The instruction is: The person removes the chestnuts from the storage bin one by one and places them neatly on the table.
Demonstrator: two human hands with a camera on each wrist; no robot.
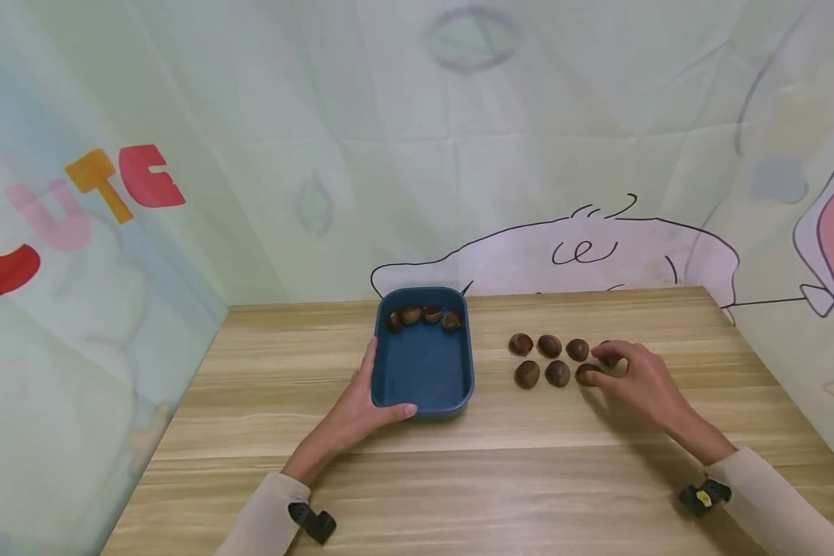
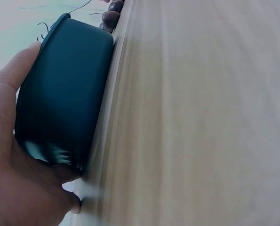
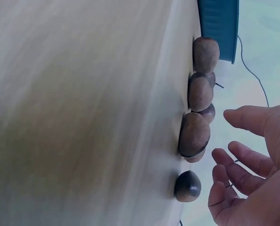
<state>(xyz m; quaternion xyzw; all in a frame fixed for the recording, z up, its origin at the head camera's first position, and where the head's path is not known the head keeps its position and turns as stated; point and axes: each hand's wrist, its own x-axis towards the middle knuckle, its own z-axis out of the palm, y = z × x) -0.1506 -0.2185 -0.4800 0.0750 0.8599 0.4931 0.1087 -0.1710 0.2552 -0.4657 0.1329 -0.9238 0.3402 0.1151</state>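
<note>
Chestnuts (image 1: 557, 374): seven on the desk (image 1: 417, 494), four in the blue tray (image 1: 424, 367). Items by size follow.

Backdrop: pale green printed sheet (image 1: 389, 116) behind and beside the desk, with coloured letters (image 1: 100, 185) reading "CUTE" at left and a black line drawing at the far edge.

Desk: light wood grain, running from the far edge towards the wearer.

Sleeves: light beige, left (image 1: 264, 517) and right (image 1: 778, 502), one on each forearm.

Tray: rectangular, rounded corners, resting flat on the desk left of the loose chestnuts.

Left hand (image 1: 361, 405): grips the near left corner of the tray, thumb along the near rim, other fingers along the left wall.

Right hand (image 1: 642, 382): over the right end of the loose group. Fingers released, loosely bent and parted; the right wrist view shows them clear of the chestnuts.

Wrist devices: small, black, left (image 1: 313, 523) and right (image 1: 704, 497).

Chestnuts, detail: brown, two rows on the desk, four far and three near; those in the tray lie along its far end.
</note>
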